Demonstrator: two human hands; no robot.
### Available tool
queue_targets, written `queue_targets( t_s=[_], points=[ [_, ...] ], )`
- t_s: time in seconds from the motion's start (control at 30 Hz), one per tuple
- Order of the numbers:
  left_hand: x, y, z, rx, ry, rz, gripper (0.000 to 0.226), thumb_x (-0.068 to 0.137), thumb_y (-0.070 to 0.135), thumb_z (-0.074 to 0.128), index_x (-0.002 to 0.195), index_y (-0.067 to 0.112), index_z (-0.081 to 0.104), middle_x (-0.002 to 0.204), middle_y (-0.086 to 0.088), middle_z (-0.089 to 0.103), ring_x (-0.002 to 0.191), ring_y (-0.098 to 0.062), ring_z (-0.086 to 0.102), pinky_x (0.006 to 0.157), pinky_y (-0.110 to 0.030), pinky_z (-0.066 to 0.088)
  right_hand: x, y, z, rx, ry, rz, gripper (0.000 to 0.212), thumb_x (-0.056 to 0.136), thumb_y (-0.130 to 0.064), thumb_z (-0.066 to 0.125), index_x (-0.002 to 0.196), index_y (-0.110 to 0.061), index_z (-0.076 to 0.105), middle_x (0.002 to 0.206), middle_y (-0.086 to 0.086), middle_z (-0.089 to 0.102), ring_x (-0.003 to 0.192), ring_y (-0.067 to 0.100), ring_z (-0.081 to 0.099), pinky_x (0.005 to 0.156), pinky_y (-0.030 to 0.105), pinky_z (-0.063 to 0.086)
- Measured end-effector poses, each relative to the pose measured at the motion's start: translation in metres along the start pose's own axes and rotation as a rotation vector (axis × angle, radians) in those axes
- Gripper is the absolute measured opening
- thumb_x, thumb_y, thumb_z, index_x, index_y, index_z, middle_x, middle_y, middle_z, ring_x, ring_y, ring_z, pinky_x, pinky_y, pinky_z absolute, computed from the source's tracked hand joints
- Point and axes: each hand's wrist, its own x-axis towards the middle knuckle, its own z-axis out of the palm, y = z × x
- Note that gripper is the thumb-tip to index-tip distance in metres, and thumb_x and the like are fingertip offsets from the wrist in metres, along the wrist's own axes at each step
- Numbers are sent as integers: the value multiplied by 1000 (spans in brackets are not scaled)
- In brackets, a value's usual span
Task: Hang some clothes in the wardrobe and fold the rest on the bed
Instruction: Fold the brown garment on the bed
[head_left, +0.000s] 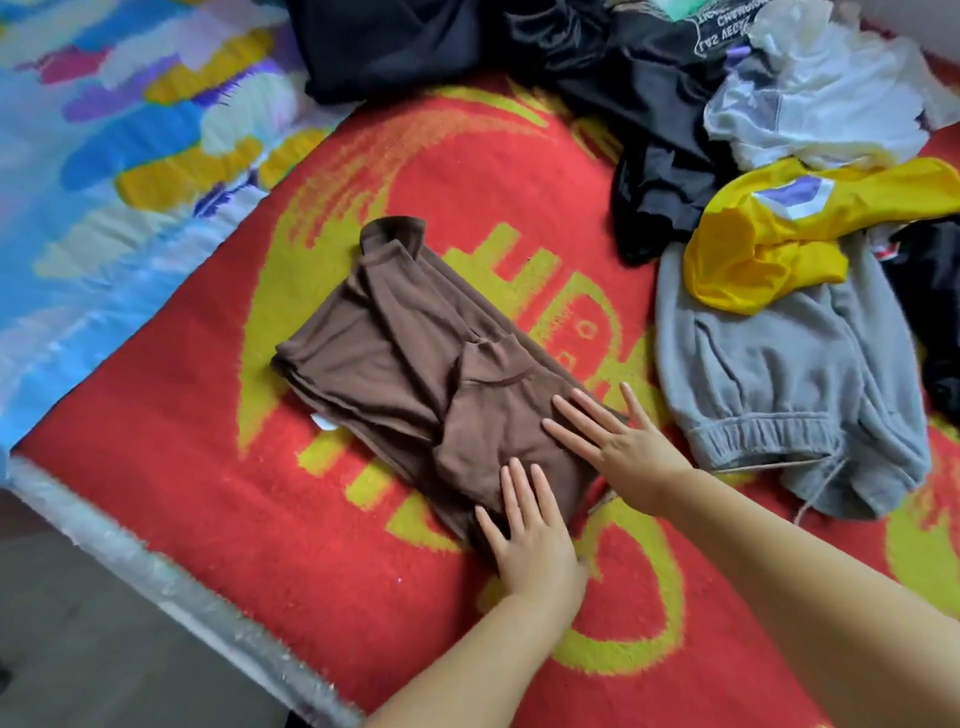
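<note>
Brown knit garment folded oblong, left hand and right hand flat, fingers spread, fuzzy red blanket

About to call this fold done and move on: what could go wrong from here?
1. The brown garment is bunched at its middle under flat hands, the left hand and right hand; creases may set in.
2. The grey sweatpants and yellow top lie loose close by; the next fold could snag them.
3. The fold sits near the bed edge and might slide off.

Bed under red-and-yellow blanket; bright multicoloured sheet beside it at left. Grey floor below bed edge.
</note>
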Motion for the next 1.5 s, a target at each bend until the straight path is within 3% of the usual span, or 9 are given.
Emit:
queue_targets(
  t_s=[0.27,0.43,0.53,0.6,0.7,0.87,1.13,1.33,1.5],
  points=[
    [9,-36,-6,192,158,146,62,94,11,16,151,9,-9,158,-15,-9,147,-23,-5,109,-48,31,10,-7,-9,14,-51,-55,62,99,-17,33,154,-28,6,162,-2,1,148,17,-7,116,45,-13],
    [-27,-70,-48,73,-139,279,74,94,1,37,152,9,-8,161,-8,-9,148,-17,-8,118,-36,17,-10,-45,-54,32,-212,-123,55,98,-18,42,150,-19,26,155,4,27,146,22,16,118,46,15],
    [-63,-94,-76,-124,-416,322,72,91,-4,37,153,10,2,161,-7,2,147,-11,3,117,-21,10,-26,-80,-78,117,-410,-210,32,93,-10,43,123,-9,56,123,11,60,115,30,54,82,36,42],
    [-80,-109,-103,-228,-593,303,68,86,-6,36,151,11,24,152,-3,33,126,9,38,98,-1,25,-30,-97,-95,233,-593,-243,25,90,-11,46,105,-3,64,93,13,66,87,31,61,68,36,45],
    [-79,-128,-142,-385,-737,230,48,76,-9,36,111,14,61,95,-1,66,71,-2,53,62,-15,42,-19,-103,-121,358,-746,-261,22,88,-22,54,99,-6,64,84,9,60,76,23,53,66,31,43],
    [-24,-150,-208,-458,-659,185,30,76,-11,46,75,16,56,74,3,56,70,-10,52,61,-21,39,34,-59,-168,412,-634,-218,14,88,-23,57,95,-11,55,88,6,56,81,20,50,65,29,37],
    [88,-172,-224,-91,-14,-90,40,89,9,53,128,11,48,124,-13,54,117,-29,51,92,-35,42,114,-35,-150,583,188,306,46,93,-11,46,138,-18,45,142,8,42,130,29,39,100,41,40],
    [23,-148,-120,139,233,134,81,90,37,48,153,15,2,161,-10,2,148,-22,-5,117,-51,-1,72,-97,-78,335,93,-74,78,88,-24,46,154,-22,4,160,2,-14,142,22,-26,115,60,-2],
    [-2,-127,-60,141,69,-2,103,87,34,54,140,25,-34,151,-10,-36,132,-24,-42,111,-62,-3,41,-102,-43,227,60,-48,99,79,-34,64,153,-26,-2,159,9,-5,146,32,-6,110,69,9]
  ],
)
